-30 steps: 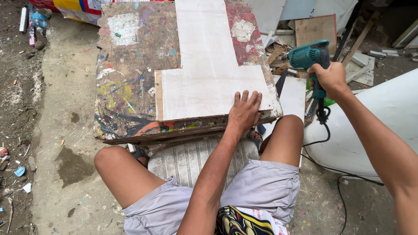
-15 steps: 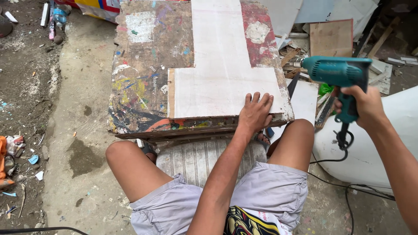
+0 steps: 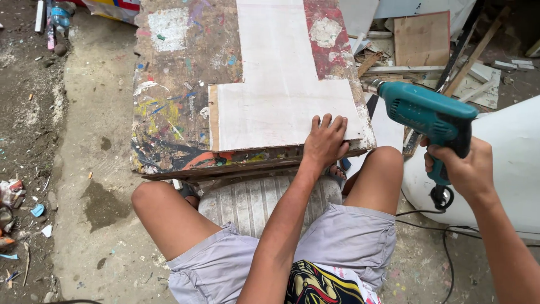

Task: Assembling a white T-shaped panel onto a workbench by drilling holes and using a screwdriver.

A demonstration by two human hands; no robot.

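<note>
While the right hand (image 3: 467,169) grips the teal electric drill (image 3: 427,115) tight by its handle, the left hand (image 3: 325,141) lies flat on the white board (image 3: 275,84), just left of the drill.

A flat package or printed sheet in yellow, red, blue and white (image 3: 112,8) is seen lying on the ground at the far left corner of the paint-smeared wooden board (image 3: 180,84); it is cut off by the picture's top edge.
</note>
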